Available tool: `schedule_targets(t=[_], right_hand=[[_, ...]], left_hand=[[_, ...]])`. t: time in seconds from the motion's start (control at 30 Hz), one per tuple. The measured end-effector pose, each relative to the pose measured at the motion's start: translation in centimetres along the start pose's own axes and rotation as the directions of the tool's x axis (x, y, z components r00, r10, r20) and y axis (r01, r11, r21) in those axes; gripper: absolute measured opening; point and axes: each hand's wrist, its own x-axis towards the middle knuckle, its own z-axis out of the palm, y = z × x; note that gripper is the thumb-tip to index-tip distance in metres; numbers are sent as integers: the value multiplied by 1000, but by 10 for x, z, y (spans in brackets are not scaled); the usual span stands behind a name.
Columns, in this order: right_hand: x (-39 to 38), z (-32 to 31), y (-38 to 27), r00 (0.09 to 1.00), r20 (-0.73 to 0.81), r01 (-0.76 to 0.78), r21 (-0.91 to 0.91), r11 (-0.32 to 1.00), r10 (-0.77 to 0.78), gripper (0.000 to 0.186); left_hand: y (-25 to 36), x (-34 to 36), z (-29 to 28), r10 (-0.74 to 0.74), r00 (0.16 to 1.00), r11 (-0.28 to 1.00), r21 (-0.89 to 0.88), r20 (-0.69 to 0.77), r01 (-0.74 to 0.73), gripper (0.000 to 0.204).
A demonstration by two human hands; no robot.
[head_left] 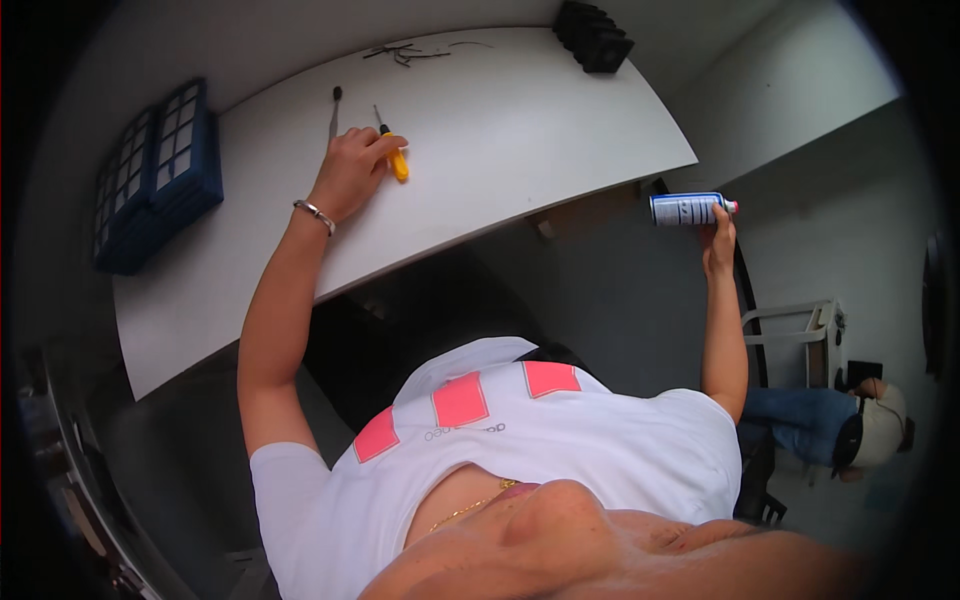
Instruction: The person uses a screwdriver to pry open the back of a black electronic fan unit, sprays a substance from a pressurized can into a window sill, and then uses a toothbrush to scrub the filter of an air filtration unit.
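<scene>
My left hand [354, 170] rests low over the white table, its fingers bent. One finger crosses the yellow handle of a small screwdriver [400, 168], whose dark collar and thin shaft point to the far side. Just beyond the knuckles, a slim brush with a dark head [337, 94] extends from beside or under the same hand; its lower end is hidden. Off the table's right end, my right hand [718, 243] is wrapped around a blue and white spray can [686, 209], tipped on its side in the air. The can's red and white top points right, close to the fingers.
Along the far edge of the white table [480, 140] lie several thin dark strips [405, 53]. A black ribbed block [594, 38] stands at the far right corner. Blue framed crates [160, 175] are at the left end. At right, a person [820, 425] is near a pale frame [800, 325].
</scene>
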Motion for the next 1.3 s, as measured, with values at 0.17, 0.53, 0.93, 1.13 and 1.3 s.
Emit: schedule_targets(t=[0.17, 0.53, 0.93, 1.13, 1.3], right_hand=[[-3, 82, -58, 944, 223, 266, -89, 960, -241, 49], [22, 299, -109, 587, 713, 534, 12, 845, -382, 46], [0, 466, -152, 445, 790, 722, -37, 691, -422, 54], [-13, 489, -198, 407, 845, 749, -92, 657, -346, 59], [-22, 496, -233, 357, 830, 775, -8, 632, -427, 71]], left_hand=[[8, 3, 19, 56, 997, 995, 83, -45, -52, 27], [14, -10, 9, -45, 998, 996, 74, 48, 42, 33], [5, -5, 7, 7, 999, 999, -38, 35, -5, 27], [6, -1, 7, 30, 999, 999, 19, 45, -31, 25], [4, -4, 11, 5, 1000, 998, -62, 6, -5, 26]])
